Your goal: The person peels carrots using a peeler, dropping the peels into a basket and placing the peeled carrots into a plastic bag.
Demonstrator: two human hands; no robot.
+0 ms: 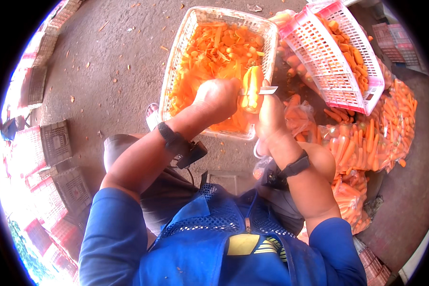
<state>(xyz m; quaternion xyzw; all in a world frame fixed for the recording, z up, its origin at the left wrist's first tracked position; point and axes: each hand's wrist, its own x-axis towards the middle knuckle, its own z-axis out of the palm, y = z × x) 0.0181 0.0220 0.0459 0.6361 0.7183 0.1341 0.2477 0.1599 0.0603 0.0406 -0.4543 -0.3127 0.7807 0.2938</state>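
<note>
My left hand (219, 97) is closed in a fist above the peel-filled basket. From it a thin, flat-bladed tool (269, 89) seems to run to the right; its pale end shows beside my right thumb. It crosses a yellow-orange carrot (251, 90), partly smeared by motion, which stands lengthwise between my hands. My right hand (272, 117) is closed at the carrot's right side, its fingers mostly hidden. Under both hands, a white plastic basket (175, 62) holds a heap of orange peelings (219, 47).
To the right, a pink-and-white crate (314, 62) of carrots leans over. Clear bags of carrots (357, 148) lie below it, beside my right leg. Stacked crates (45, 145) line the far left. Scraps dot the grey floor (114, 57).
</note>
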